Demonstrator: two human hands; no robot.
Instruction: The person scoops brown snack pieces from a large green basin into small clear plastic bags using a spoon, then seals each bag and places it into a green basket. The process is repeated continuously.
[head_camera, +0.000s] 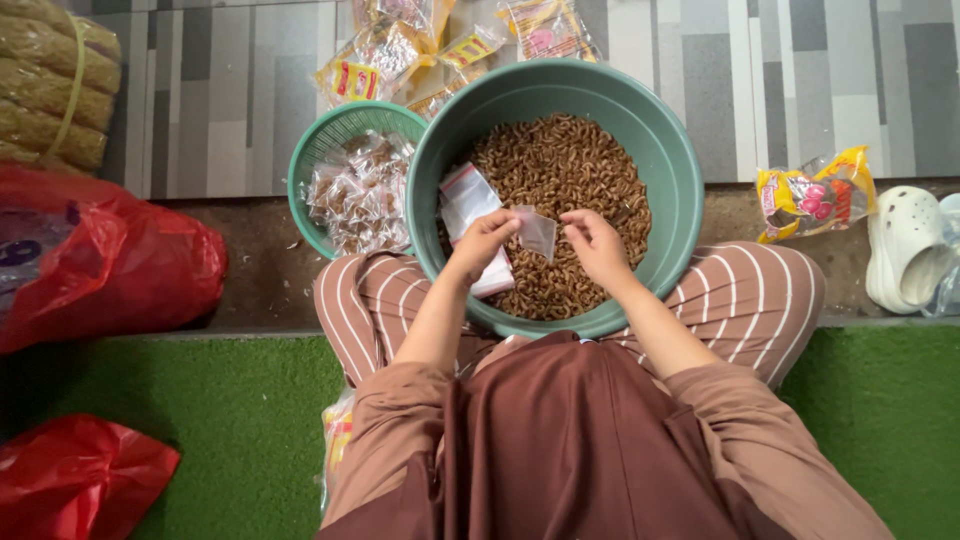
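Observation:
A large green basin (670, 170) rests on my lap, filled with brown curled snack pieces (565, 165). Over it, my left hand (482, 243) and my right hand (592, 243) both pinch one small clear plastic bag (537, 231) between them. A stack of empty clear bags with red-edged seals (463, 200) lies on the snacks beside my left hand. To the left, a smaller green basket (325, 140) holds several filled small packets (358, 195).
Yellow-and-red snack packages (372, 62) lie beyond the basin, another (812, 195) at the right beside a white clog (905, 248). Red plastic bags (120, 255) sit at left, a second one (75, 475) on green turf. Bundled brown packs (50, 85) are top left.

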